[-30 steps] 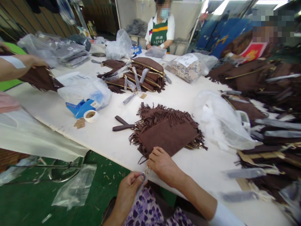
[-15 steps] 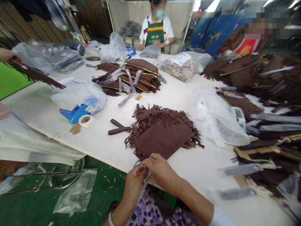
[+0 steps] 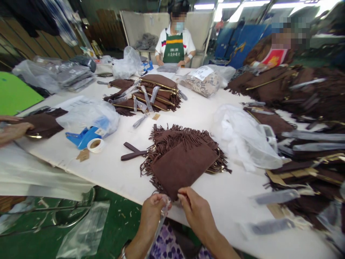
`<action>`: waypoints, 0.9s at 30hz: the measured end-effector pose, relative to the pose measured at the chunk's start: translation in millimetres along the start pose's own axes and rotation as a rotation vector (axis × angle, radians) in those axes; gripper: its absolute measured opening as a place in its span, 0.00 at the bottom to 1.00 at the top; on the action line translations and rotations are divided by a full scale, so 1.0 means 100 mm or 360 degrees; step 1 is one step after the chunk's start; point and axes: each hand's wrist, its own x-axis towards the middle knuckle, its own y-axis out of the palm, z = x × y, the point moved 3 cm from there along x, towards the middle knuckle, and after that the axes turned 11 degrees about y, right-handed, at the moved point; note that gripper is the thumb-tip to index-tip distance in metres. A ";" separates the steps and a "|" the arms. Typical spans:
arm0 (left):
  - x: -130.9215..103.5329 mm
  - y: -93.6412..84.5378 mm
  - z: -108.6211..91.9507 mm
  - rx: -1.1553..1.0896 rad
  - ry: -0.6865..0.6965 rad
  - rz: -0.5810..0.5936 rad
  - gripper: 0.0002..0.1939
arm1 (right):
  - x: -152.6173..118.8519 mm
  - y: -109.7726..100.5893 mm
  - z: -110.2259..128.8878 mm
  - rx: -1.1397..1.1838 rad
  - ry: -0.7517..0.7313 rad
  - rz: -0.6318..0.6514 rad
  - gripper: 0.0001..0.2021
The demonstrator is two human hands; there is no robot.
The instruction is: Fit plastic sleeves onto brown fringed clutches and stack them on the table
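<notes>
A brown suede bag (image 3: 184, 163) lies flat on other fringed brown bags at the near edge of the white table (image 3: 134, 190). Its dark wrist strap (image 3: 133, 151) sticks out to the left. My left hand (image 3: 154, 212), just below the bag's lower corner, pinches a narrow clear plastic sleeve (image 3: 161, 219) that hangs down over my lap. To its right, my right hand (image 3: 195, 210) is by the bag's lower edge with thumb and fingertips together; whatever is between them is too small to make out.
Blue tape dispenser (image 3: 86, 137) and tape roll (image 3: 95, 144) lie left, near another person's hands (image 3: 16, 131) with a brown bag. Bag piles (image 3: 151, 95) stand behind and right, beside white plastic (image 3: 237, 133). Two people (image 3: 175, 46) are across the table.
My hands have moved apart, the right one shifting to the right while the left keeps the plastic sleeve. At the far left, another person's brown bag has come down onto the table.
</notes>
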 end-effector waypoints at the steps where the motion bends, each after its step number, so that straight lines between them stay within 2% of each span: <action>1: 0.00 0.00 0.00 -0.0001 -0.0013 0.0010 0.13 | -0.06 0.03 -0.03 0.0004 0.0082 0.0039 0.08; 3: 0.01 0.01 0.01 -0.0016 -0.0017 0.0027 0.12 | -0.15 0.10 -0.04 -0.0005 0.0146 0.0127 0.08; 8: 0.07 0.02 0.03 -0.0005 -0.0001 0.0091 0.09 | -0.20 0.24 0.02 -0.0034 0.0094 0.0110 0.10; 17: 0.22 0.05 0.06 0.0184 0.0024 0.0144 0.04 | -0.17 0.40 -0.03 -0.0477 -0.0106 0.0107 0.10; 20: 0.25 0.06 0.04 0.0216 0.0024 0.0185 0.05 | -0.18 0.40 -0.04 -0.0582 -0.0177 0.0113 0.11; 24: 0.25 0.06 0.03 0.0209 0.0050 0.0199 0.12 | -0.15 0.30 0.01 -0.0554 -0.0206 0.0134 0.15; 27: 0.22 0.05 0.03 0.0143 0.0035 0.0220 0.15 | -0.10 0.26 0.03 -0.0694 -0.0254 0.0201 0.11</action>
